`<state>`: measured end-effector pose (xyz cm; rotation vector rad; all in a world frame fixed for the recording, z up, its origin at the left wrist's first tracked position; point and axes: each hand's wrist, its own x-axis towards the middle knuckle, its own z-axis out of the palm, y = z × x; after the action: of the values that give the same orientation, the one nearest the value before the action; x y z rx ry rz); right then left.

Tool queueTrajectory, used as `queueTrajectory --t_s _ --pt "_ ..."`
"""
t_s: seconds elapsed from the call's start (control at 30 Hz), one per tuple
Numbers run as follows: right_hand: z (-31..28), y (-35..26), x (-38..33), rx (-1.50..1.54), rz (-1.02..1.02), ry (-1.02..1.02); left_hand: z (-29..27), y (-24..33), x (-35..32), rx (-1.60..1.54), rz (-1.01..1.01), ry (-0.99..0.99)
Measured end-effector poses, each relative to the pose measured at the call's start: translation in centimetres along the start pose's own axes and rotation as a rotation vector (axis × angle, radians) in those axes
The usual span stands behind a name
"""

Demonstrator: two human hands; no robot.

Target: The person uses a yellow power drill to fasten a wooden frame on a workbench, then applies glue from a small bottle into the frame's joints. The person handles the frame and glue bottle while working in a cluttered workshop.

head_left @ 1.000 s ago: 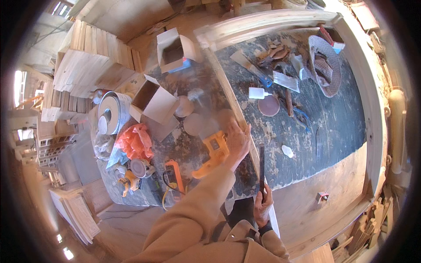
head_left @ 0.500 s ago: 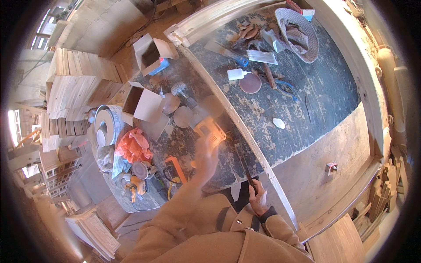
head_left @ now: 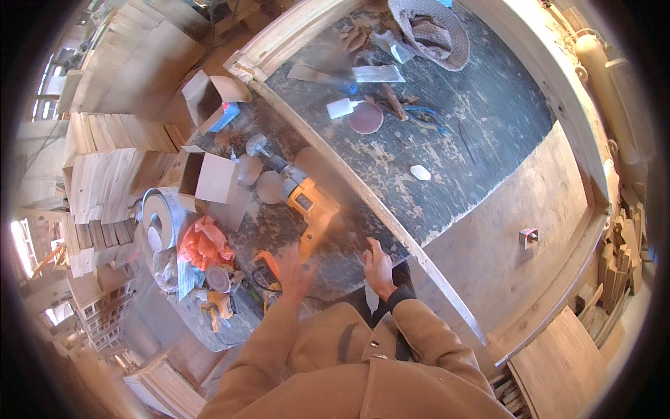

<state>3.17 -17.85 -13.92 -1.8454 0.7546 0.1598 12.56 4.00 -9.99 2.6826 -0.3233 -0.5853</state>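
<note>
light: bright window (head_left: 26, 246) left of blurred left hand (head_left: 296, 278) | glare: rail (head_left: 536, 66) ahead-right of right hand (head_left: 379, 269) | smudge: ahead | edges: bent, black-rimmed

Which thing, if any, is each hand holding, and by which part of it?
The left hand is blurred near the orange drill's handle; whether it grips anything cannot be told. No held thing shows in the right hand.

A greyish checked fabric hat with a wide brim (head_left: 436, 33) lies on the dark, paint-worn tabletop (head_left: 492, 119), apart from a small white plastic bottle (head_left: 340, 108) beside a round brown disc (head_left: 367, 120). An open brown cardboard box (head_left: 216, 178) stands near a crumpled orange-red plastic bag (head_left: 205, 242).
</note>
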Motion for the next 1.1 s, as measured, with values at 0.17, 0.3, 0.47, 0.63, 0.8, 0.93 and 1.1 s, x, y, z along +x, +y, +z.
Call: queueTrajectory --t_s 0.17,0.3,0.47,0.63,0.8,0.93,1.1 --pt "-0.2 0.2 -0.8 -0.123 -0.095 0.013 1.5 1.1 2.4 0.074 -0.090 0.044" --pt "-0.4 0.2 -1.5 -0.232 -0.231 0.042 1.1 2.7 3.9 0.009 -0.197 -0.007" --pt "-0.6 -0.1 -2.3 -0.251 -0.328 0.124 0.2 4.7 5.7 0.169 -0.329 -0.068" --pt "-2.0 -2.1 -2.7 -0.211 -0.468 0.116 -2.3 4.7 5.5 0.179 -0.339 -0.086" --pt "-2.7 -7.7 -1.8 -0.051 -0.510 0.075 -7.1 3.5 1.6 0.217 -0.154 0.112" --pt "-1.6 -13.1 0.7 0.099 -0.523 -0.018 -11.9 3.1 -3.4 0.199 -0.037 0.112" --pt "1.1 -18.7 3.5 0.840 -0.020 -0.523 -16.7 2.5 -5.4 0.386 0.348 0.134"
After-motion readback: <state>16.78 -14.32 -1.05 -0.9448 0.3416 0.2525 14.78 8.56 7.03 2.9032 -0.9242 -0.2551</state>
